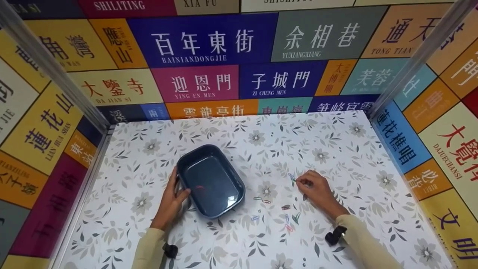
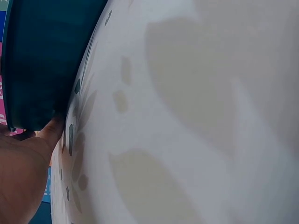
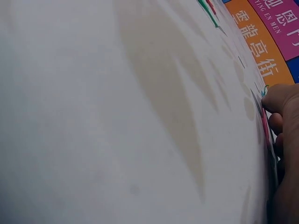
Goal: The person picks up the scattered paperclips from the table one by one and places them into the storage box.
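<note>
My left hand point(image 1: 172, 203) holds the left side of a dark blue rectangular dish point(image 1: 234, 183) on the table, thumb against its edge and the other fingers along the outer wall. The left wrist view shows the dish's side wall point(image 2: 42, 60) with the fingers at its end. One red paper clip point(image 1: 200, 187) lies inside the dish. My right hand point(image 1: 315, 188) is low over the table, thumb and forefinger pinched together at a blue paper clip point(image 1: 291, 176). A bit of teal clip point(image 3: 265, 91) shows at the fingertips in the right wrist view; the curled fingers hide the rest.
Several loose paper clips lie between the dish and my right hand, among them a green one point(image 1: 257, 198), a dark red one point(image 1: 285, 207) and a pink one point(image 1: 288, 228). The tabletop point(image 1: 336, 145) has a floral cover. Sign-printed walls point(image 1: 201, 41) stand around its back and sides.
</note>
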The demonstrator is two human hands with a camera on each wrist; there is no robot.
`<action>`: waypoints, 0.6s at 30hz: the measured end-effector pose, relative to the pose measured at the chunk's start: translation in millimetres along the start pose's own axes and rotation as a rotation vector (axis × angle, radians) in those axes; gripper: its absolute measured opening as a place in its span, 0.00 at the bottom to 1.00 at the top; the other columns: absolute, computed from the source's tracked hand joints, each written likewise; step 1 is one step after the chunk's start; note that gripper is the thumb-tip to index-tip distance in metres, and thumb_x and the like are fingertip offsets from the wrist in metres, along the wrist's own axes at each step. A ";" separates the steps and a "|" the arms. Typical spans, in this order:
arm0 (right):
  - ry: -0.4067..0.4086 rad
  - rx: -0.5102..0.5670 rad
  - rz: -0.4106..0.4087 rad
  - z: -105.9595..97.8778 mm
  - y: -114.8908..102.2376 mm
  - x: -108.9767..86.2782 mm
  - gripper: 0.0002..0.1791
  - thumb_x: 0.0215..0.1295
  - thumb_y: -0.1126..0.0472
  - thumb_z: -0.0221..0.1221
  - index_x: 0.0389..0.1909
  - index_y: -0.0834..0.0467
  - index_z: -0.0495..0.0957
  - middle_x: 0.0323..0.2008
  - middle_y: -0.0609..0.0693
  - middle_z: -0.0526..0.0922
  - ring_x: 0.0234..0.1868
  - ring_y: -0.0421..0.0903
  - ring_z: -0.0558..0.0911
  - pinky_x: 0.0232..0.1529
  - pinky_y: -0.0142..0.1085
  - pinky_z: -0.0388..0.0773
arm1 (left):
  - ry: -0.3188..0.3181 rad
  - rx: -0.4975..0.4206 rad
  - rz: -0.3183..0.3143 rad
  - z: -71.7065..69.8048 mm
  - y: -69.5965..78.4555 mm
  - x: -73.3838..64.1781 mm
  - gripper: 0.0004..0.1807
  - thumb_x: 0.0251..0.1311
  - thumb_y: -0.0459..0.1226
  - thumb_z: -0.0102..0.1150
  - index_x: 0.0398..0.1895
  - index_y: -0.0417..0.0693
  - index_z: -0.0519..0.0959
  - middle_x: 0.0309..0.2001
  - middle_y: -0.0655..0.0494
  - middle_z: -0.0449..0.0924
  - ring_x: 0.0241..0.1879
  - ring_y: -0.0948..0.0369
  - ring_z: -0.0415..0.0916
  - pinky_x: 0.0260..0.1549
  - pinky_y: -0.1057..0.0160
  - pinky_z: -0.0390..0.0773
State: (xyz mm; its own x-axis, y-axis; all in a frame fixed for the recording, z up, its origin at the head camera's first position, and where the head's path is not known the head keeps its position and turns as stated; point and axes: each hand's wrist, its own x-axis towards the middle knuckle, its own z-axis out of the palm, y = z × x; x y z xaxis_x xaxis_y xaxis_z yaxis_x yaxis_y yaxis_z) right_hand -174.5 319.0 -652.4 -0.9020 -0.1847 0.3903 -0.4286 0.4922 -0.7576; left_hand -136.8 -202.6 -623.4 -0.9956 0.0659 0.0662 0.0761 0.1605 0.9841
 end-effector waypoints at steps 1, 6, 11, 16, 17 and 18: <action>-0.004 0.008 0.018 -0.7 -1.1 0.3 0.08 0.66 0.75 0.73 0.37 0.58 0.92 0.34 0.47 0.85 0.34 0.42 0.82 0.38 0.23 0.78 | -0.001 0.002 -0.005 0.5 0.0 0.2 0.50 0.78 0.27 0.59 0.92 0.43 0.40 0.91 0.42 0.35 0.88 0.37 0.39 0.81 0.37 0.58; -0.033 0.057 0.100 -3.9 -8.5 5.3 0.08 0.70 0.73 0.72 0.40 0.57 0.92 0.34 0.47 0.84 0.31 0.41 0.81 0.28 0.26 0.79 | -0.001 -0.001 -0.015 1.3 -0.2 0.8 0.50 0.79 0.27 0.58 0.92 0.44 0.39 0.91 0.43 0.34 0.88 0.38 0.38 0.81 0.38 0.57; -0.034 0.050 0.083 -2.1 -14.8 11.5 0.09 0.68 0.74 0.72 0.38 0.56 0.92 0.33 0.48 0.84 0.31 0.40 0.79 0.30 0.24 0.76 | -0.001 -0.007 -0.008 0.6 -0.8 0.4 0.50 0.79 0.27 0.59 0.92 0.42 0.39 0.91 0.42 0.34 0.88 0.38 0.37 0.81 0.38 0.56; -0.021 0.040 0.081 2.1 -19.2 14.5 0.09 0.65 0.77 0.73 0.36 0.59 0.92 0.33 0.48 0.85 0.33 0.40 0.79 0.34 0.21 0.75 | 0.004 0.018 -0.005 0.2 -0.5 0.8 0.49 0.79 0.27 0.59 0.92 0.41 0.40 0.91 0.41 0.34 0.88 0.37 0.39 0.81 0.37 0.57; -0.025 0.038 0.085 2.4 -20.4 15.1 0.09 0.65 0.76 0.73 0.37 0.59 0.92 0.34 0.48 0.85 0.33 0.40 0.79 0.35 0.21 0.75 | 0.002 0.021 -0.003 0.2 -0.1 0.7 0.50 0.78 0.27 0.59 0.92 0.41 0.40 0.91 0.41 0.34 0.88 0.36 0.39 0.81 0.36 0.56; -0.033 0.039 0.087 2.3 -21.6 15.8 0.08 0.65 0.76 0.73 0.37 0.60 0.92 0.34 0.47 0.85 0.33 0.40 0.80 0.35 0.21 0.76 | 0.003 0.024 0.000 0.1 0.1 0.8 0.50 0.78 0.28 0.59 0.92 0.41 0.40 0.91 0.41 0.34 0.88 0.36 0.40 0.81 0.36 0.56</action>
State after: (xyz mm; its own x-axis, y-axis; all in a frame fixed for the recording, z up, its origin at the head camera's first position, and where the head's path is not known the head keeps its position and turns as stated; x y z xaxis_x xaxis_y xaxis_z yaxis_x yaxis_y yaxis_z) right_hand -179.6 303.5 -631.1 -0.9368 -0.1706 0.3054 -0.3497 0.4743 -0.8079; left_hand -137.7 -202.4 -623.3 -0.9958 0.0632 0.0665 0.0772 0.1839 0.9799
